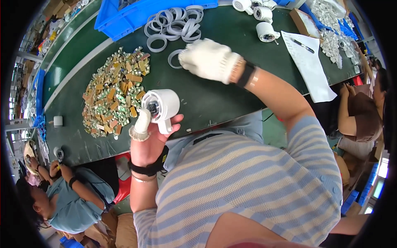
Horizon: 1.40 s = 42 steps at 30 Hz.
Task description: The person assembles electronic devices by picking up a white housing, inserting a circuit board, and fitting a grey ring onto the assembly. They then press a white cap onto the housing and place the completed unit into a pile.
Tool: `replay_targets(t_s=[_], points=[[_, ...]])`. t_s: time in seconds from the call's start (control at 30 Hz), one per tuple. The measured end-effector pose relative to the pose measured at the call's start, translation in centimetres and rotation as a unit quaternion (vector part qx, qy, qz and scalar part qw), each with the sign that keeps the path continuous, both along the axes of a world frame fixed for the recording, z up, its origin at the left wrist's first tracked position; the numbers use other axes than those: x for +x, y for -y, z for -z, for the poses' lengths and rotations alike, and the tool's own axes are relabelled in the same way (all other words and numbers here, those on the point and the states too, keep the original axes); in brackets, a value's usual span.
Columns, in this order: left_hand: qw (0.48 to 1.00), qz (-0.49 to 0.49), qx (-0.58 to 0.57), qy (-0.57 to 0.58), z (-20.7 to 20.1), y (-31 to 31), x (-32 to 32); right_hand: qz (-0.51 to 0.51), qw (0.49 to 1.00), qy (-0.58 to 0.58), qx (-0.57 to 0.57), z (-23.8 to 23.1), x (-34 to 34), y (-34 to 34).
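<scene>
My left hand (pixel 155 138), with a white cover on its thumb, grips a white round plastic housing (pixel 170 102) with a short handle. The housing's open end faces left and shows dark parts and a bit of red inside. Above the table, my right hand (pixel 209 60) wears a white knit glove, its fingers closed on the edge of a grey ring (pixel 173 59). The glove hides where the fingertips meet it. Just beyond lies a pile of similar grey rings (pixel 157 43).
A heap of small circuit boards (pixel 111 95) covers the table (pixel 206 99) left of the housing. A blue crate (pixel 120 22) stands behind. More white housings (pixel 266 32), a paper sheet (pixel 308 68) with a pen (pixel 302 44), and clear plastic parts (pixel 331 45) lie right. Co-workers sit either side.
</scene>
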<state>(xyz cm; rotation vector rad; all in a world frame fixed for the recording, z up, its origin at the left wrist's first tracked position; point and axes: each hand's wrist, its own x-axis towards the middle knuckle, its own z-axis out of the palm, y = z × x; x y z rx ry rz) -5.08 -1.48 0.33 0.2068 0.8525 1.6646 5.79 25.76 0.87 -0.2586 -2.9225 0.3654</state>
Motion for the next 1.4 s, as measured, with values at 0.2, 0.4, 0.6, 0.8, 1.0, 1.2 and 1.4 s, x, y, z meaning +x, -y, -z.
replay_targets(t_s=[0.2, 0.4, 0.6, 0.8, 1.0, 1.2, 1.4], points=[[0.978, 0.019, -0.081, -0.192, -1.6, 0.2, 0.2, -0.061, 0.975, -0.096, 0.190, -2.7, 7.8, 3.3], [0.703, 0.079, -0.052, -0.705, -2.3, -1.7, 1.5, -0.053, 0.988, -0.133, 0.065, -2.4, 10.0, 4.6], [0.613, 0.140, -0.040, -0.776, -2.2, -2.5, 1.3, -0.127, 0.976, -0.126, -0.123, -2.0, 10.4, 4.7], [0.957, 0.026, -0.053, -0.283, -0.1, -3.6, 2.9, -0.007, 0.924, -0.204, -0.322, -2.4, 9.7, 5.8], [0.986, 0.068, 0.036, -0.150, -0.1, -3.9, 3.6, 0.070, 0.714, -0.135, -0.683, -3.9, 9.0, 7.6], [0.987, -0.002, 0.015, -0.158, 0.9, -4.1, 5.1, 0.040, 0.888, -0.181, -0.420, -2.8, 9.3, 7.4], [0.981, -0.036, 0.018, -0.191, 0.7, -4.1, 5.6, 0.029, 0.920, -0.152, -0.360, -3.0, 9.6, 7.1]])
